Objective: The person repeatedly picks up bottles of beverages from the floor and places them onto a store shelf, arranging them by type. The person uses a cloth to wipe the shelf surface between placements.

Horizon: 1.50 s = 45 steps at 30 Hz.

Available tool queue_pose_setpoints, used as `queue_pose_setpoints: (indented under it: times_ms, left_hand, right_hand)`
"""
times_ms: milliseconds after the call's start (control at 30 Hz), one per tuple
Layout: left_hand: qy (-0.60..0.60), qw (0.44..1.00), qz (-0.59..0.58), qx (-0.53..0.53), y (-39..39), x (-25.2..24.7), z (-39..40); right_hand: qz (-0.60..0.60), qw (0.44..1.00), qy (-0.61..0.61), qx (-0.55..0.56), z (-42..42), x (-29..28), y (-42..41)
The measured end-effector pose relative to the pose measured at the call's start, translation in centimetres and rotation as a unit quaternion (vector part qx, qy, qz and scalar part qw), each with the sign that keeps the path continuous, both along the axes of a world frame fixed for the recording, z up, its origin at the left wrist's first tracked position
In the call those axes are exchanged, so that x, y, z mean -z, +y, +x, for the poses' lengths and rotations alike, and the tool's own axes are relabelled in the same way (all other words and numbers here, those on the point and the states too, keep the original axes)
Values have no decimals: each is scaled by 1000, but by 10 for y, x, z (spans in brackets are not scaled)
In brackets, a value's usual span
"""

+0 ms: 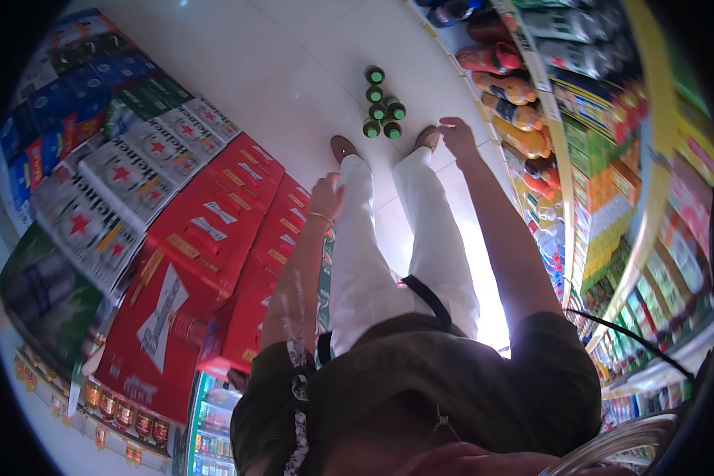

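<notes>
My left hand (327, 195), with a thin gold bracelet at the wrist, hangs beside my left leg with its fingers loosely bent and nothing visible in them. Red Budweiser cartons (223, 214) are stacked to its left. My right hand (458, 138) reaches down and forward, apparently empty, its fingers pointing left above my right shoe (428, 138). Several dark bottles with green caps (376, 111) stand upright in a loose cluster on the tiled floor (297, 89), just ahead of my feet. Neither hand touches them.
Heineken cartons (119, 172) and blue cartons (89, 83) continue the stack on the left. Along the right runs a shelf with drink bottles (514, 110) and boxes (601, 190). A glass-door cooler (214, 428) shows at lower left, near shelved jars (125, 413).
</notes>
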<state>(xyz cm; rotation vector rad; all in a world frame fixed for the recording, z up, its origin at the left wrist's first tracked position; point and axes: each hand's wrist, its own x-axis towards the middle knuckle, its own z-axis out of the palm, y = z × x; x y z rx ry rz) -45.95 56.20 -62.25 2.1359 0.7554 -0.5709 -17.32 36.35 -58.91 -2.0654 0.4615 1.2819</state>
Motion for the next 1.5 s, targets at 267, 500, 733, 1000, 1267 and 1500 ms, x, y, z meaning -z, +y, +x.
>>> queue_pose_setpoints:
  times_ms: [267, 500, 733, 1000, 1267, 1500]
  left_hand:
    - [-30, 961, 140, 238, -70, 196, 68]
    - [-119, 879, 230, 402, -86, 301, 97]
    - [-331, 810, 207, 438, -84, 333, 94]
    - [-329, 837, 205, 387, -95, 269, 88]
    - [-254, 894, 154, 335, -94, 45, 66]
    - [-198, 955, 54, 214, -57, -156, 96]
  right_hand:
    - [-139, 855, -114, -487, -51, 231, 21]
    - [-65, 797, -171, -576, -37, 299, 18]
    - [25, 881, -159, -445, -34, 310, -13]
    - [185, 973, -121, -70, -11, 259, -60]
    - [222, 966, -132, 20, 5, 12, -100]
    - [252, 919, -301, 40, -6, -219, -109]
